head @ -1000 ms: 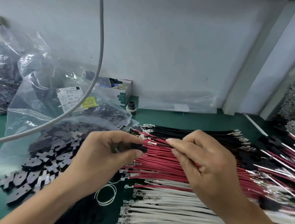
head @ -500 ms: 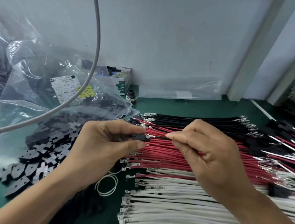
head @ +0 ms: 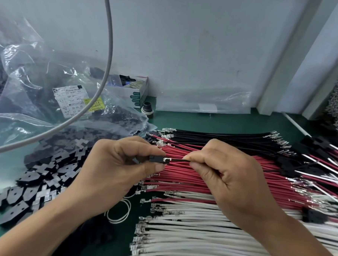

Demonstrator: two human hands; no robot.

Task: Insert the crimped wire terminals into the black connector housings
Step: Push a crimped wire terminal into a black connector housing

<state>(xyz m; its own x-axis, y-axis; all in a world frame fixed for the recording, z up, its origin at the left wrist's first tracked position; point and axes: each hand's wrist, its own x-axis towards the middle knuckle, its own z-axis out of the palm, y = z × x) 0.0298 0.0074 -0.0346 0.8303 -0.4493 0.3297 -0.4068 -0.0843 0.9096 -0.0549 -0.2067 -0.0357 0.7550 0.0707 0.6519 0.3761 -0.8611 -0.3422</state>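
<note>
**Terminal at the housing mouth; insertion under way**

Since a second ago the black wire (head: 179, 159) has come up off the bundle, and its terminal (head: 166, 160), then short of the housing (head: 156, 159), now sits at the housing's right-hand opening, silver still showing. Judged: entering, not yet seated; a further push is probably needed.

Left of the housing: clear bag (head: 49, 95) of black parts, with loose black parts (head: 36, 182) spilled on the green surface (head: 222, 122). Bag label (head: 70, 100) partly legible: "500", a code like "MO20260525", "26 06 25". Its yellow sticker (head: 92, 103) is too small to read.

At the housing: left hand (head: 112, 168) pinches it between thumb and forefinger, other fingers curled.

Right of the housing: right hand (head: 226, 175) pinches the black wire close behind the terminal, aligned with the opening.

Below and right of the housing: rows of black, red wires (head: 181, 178) and white wires (head: 188, 231) on the surface, crimped ends leftward.

Behind the housing: small carton (head: 138, 95) against the wall, print unreadable.
</note>
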